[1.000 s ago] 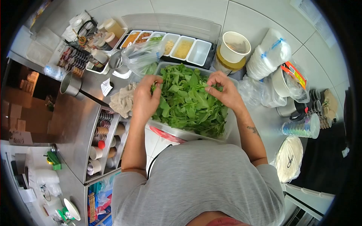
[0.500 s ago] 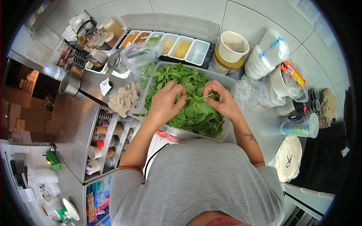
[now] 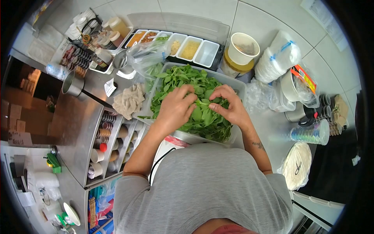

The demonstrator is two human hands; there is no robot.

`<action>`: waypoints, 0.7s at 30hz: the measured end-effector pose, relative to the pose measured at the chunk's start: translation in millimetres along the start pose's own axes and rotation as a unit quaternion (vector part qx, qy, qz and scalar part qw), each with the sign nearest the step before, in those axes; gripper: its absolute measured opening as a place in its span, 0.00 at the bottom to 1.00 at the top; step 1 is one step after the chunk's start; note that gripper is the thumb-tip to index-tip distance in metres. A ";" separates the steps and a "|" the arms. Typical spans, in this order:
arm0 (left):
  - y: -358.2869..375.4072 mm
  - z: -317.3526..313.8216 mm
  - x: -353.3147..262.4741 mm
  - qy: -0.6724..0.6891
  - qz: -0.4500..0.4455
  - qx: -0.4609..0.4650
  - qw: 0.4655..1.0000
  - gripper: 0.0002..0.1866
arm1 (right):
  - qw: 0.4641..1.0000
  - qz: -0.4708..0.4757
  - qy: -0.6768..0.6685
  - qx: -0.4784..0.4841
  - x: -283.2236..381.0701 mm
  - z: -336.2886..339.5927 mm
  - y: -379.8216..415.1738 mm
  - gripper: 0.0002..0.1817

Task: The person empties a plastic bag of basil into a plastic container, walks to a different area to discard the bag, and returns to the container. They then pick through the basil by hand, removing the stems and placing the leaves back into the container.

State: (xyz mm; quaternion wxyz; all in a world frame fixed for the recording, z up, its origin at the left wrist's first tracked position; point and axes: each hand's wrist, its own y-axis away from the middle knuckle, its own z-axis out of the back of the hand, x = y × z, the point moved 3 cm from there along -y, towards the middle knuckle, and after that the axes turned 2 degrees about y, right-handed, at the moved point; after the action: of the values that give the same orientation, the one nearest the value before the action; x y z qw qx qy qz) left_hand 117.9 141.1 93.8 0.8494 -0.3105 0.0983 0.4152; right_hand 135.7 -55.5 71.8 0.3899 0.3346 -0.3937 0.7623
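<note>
Change since earlier frames: both hands, a second ago apart at the two edges of the leaf pile, have closed toward each other over its middle; judged, the plucking of one sprig is now under way

Landmark: clear rectangular plastic tub (image 3: 238,86), filled with loose green leafy herbs (image 3: 183,80), standing on the pale worktop (image 3: 272,124) directly in front of the person

Left hand (image 3: 175,107): over the centre of the tub, palm down, fingers (image 3: 191,97) curled narrow and pinching at a thin green herb stem (image 3: 203,103); forearm runs back toward the tub's near left corner

Right hand (image 3: 230,105): over the centre of the tub, just beside the left hand, thumb and fingertips drawn together on the other end of the same stem; wrist bent, forearm leaving over the tub's near right corner

Around the tub:
- behind it, a black tray of white rectangular condiment wells (image 3: 191,48)
- behind and to its right, a white paper cup on a yellow-filled container (image 3: 242,48)
- to its left, touching its rim, a crumpled beige cloth (image 3: 129,99)
- behind its left corner, a clear plastic bag with greens (image 3: 148,58)
- further left, a steel saucepan with long handle (image 3: 74,84)
- to its right, stacked white lids in plastic wrap (image 3: 278,56)
</note>
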 end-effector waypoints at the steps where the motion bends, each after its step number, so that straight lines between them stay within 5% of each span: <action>1: 0.4 -0.2 -2.5 -0.009 -0.004 0.006 1.000 0.12 | 1.000 0.025 0.018 0.003 3.8 -2.4 -0.3 0.09; 3: 3.0 -1.5 -12.0 -0.027 -0.013 0.019 0.999 0.12 | 0.996 0.074 0.054 0.008 10.9 -7.7 -0.5 0.08; 10: 38.2 -24.1 -21.6 0.037 -0.021 0.070 0.997 0.11 | 0.986 0.017 0.051 0.156 10.5 -28.8 26.1 0.06; 17: 34.6 -31.7 -16.5 0.020 -0.007 0.037 0.999 0.05 | 0.994 -0.009 0.017 0.109 11.1 -34.5 23.6 0.06; 21: 25.0 -22.1 -3.2 0.253 0.067 -0.008 0.965 0.03 | 0.978 -0.066 -0.166 0.106 16.0 -28.1 17.6 0.04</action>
State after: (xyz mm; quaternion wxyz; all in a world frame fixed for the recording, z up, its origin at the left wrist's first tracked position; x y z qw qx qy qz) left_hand 98.7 137.2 66.6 0.7649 -0.4045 0.3271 0.3800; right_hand 107.3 -32.9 65.9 0.3307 0.5211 -0.3467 0.7063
